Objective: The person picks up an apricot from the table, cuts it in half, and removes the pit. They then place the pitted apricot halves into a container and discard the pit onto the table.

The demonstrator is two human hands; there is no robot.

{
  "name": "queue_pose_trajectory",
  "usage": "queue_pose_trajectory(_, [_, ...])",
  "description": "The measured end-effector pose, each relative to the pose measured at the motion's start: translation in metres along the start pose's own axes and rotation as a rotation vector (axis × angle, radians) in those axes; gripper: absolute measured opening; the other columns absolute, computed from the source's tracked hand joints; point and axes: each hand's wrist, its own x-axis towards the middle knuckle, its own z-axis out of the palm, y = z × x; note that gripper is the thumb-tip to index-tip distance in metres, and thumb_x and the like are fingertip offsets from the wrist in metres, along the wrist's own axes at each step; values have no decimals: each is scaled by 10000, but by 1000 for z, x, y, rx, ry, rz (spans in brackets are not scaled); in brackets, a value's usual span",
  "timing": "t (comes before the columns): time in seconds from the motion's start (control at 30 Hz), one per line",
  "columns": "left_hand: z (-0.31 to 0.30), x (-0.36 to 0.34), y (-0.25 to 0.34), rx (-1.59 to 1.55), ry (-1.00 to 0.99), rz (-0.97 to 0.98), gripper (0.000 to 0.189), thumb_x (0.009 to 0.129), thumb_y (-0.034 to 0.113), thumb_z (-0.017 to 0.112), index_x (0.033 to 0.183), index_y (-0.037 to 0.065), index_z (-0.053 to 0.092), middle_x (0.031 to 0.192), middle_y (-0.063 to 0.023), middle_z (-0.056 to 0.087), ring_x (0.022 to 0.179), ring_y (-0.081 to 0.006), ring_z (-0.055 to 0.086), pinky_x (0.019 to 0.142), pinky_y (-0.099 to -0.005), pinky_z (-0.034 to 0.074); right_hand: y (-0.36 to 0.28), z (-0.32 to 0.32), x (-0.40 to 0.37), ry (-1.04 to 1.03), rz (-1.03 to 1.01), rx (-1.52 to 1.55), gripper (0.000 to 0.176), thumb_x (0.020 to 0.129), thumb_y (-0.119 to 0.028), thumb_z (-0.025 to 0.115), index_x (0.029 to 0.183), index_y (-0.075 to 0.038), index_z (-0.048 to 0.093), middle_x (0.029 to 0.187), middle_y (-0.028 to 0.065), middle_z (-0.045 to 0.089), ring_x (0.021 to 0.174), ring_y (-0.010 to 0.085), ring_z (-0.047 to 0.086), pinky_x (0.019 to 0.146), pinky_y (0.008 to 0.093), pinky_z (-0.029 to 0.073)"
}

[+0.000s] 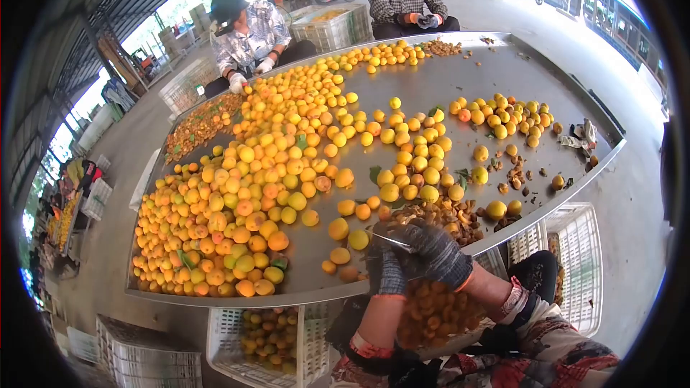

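Both my hands wear dark grey knitted gloves and meet at the near edge of the metal table (474,162). My right hand (437,253) is closed on a small knife (390,240), its thin shiny blade pointing left across my other hand. My left hand (389,271) is curled shut against it; whatever its fingers hold is hidden. Just beyond my hands lies a pile of brown apricot pits (449,219). Whole apricots (358,238) lie to the left of my hands. Below my wrists is a container of orange apricot pieces (435,316).
A large heap of apricots (223,223) covers the table's left side. White crates (578,259) stand at right and below the near edge, one holding greenish fruit (269,338). Two people (251,36) sit across the table, one with gloved hands at the heap.
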Motion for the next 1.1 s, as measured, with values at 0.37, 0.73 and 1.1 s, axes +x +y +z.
queue_pose_trajectory(0.37, [3, -23, 5, 738, -139, 267, 416, 932, 245, 349, 1258, -12, 373, 1222, -170, 464, 1097, -231, 470, 931, -317, 372, 24, -14, -18, -184, 324, 327, 423, 757, 25, 618, 1163, -11, 505, 1064, 65, 575, 920, 127, 537, 823, 290, 460])
queue_pose_trajectory(0.73, [-9, -53, 13, 1190, -655, 737, 282, 821, 166, 557, 1076, 46, 546, 942, -138, 589, 787, -300, 585, 647, -383, 470, 12, -26, -15, 165, 667, 868, 315, 752, -42, 655, 1048, -18, 551, 929, 49, 607, 856, 119, 563, 769, 261, 470])
queue_pose_trajectory(1.1, [-10, -67, 60, 943, -304, 642, 215, 866, 187, 537, 1024, 44, 567, 781, -64, 601, 657, -168, 577, 571, -311, 463, 72, 61, 84, -376, 379, -35, 404, 786, -239, 531, 1155, -76, 515, 1148, 104, 542, 1016, 259, 540, 846, 339, 428])
